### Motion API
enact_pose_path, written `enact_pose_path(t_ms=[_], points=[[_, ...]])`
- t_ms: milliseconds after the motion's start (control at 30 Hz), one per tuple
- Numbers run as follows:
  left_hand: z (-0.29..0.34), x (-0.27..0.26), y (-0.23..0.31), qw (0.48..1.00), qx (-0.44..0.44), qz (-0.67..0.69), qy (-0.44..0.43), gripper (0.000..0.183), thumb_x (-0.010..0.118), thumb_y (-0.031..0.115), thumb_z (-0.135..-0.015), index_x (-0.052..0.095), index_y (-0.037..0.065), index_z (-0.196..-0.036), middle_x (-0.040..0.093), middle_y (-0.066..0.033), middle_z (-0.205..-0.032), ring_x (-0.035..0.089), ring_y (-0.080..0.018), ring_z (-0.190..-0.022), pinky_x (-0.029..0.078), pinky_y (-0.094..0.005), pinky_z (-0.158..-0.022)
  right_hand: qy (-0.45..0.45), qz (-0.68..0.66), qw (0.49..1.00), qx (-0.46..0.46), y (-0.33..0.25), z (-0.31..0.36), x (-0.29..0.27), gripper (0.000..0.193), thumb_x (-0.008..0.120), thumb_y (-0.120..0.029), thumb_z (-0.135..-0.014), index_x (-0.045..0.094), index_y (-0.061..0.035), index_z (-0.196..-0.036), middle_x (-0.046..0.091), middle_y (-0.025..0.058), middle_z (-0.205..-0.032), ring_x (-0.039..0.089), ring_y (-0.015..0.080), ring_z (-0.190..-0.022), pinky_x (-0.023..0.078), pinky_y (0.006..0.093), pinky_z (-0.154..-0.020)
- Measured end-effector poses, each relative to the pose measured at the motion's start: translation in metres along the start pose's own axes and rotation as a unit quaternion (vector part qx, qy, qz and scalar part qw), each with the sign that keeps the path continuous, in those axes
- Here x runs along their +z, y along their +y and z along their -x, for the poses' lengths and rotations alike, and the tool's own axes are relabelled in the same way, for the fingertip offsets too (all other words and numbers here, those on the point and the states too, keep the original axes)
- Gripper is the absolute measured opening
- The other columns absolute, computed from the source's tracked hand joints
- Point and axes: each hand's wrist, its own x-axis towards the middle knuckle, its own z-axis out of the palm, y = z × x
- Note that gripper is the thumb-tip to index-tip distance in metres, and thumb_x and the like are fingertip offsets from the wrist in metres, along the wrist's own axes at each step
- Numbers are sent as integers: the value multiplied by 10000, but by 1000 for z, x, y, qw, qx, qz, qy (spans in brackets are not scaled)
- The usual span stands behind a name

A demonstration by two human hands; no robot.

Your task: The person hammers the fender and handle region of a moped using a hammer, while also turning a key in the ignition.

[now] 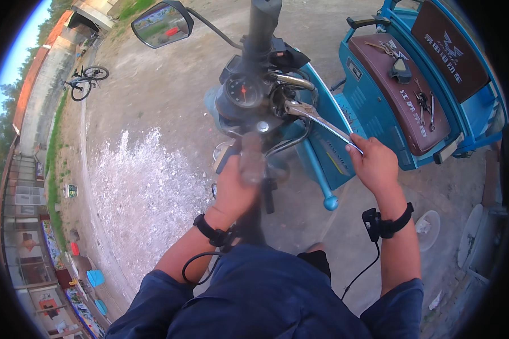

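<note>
My right hand (375, 162) is closed around the handle end of a metal wrench (329, 125). Its wide jaw end rests against the fittings at the middle of a blue electric tricycle's handlebar, beside the round dial (244, 90). My left hand (234, 183) is closed at the near end of the handlebar, seemingly around the grip; a dark blurred smear covers part of its fingers. Chrome bar sections (293, 81) curve on the far side of the wrench. At the far end of the handlebar are another black grip (264, 22) and a mirror (162, 25).
On the tricycle's maroon seat (421, 127) lie pliers (379, 47), a dark boxy part (400, 70) and a slim wrench (432, 110). A blue lever with a ball end (331, 201) sticks out toward me. A bicycle (86, 82) and a bucket (70, 191) stand left; a white basin (428, 230) lies right.
</note>
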Motion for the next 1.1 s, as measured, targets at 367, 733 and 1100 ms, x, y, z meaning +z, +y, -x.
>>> enact_pose_path(t_ms=[367, 733, 1100], points=[[40, 7, 1, 953, 215, -12, -214, 336, 758, 97, -759, 632, 56, -1067, 581, -151, -1068, 563, -378, -1048, 456, -436, -904, 8, -11, 1000, -7, 4, 1, 3, 305, 634, -375, -928, 715, -200, -1164, 651, 121, -800, 668, 323, -726, 516, 455, -630], [31, 51, 15, 852, 258, 121, -439, 355, 754, 149, -742, 638, 106, -1074, 549, -111, -1134, 537, -311, -1207, 203, -596, -1195, 8, 1, 1000, -1, 2, 0, 5, 322, 634, -378, -923, 725, -194, -1171, 663, 118, -820, 674, 316, -750, 526, 442, -647], [-15, 90, -55, 855, 310, 14, -415, 297, 713, 101, -738, 637, 110, -1026, 575, -86, -1115, 539, -306, -1205, 220, -580, -1200, -44, -53, 996, 48, -7, 4, 2, 338, 647, -344, -923, 710, -161, -1200, 673, 136, -883, 673, 338, -831, 523, 448, -726]])
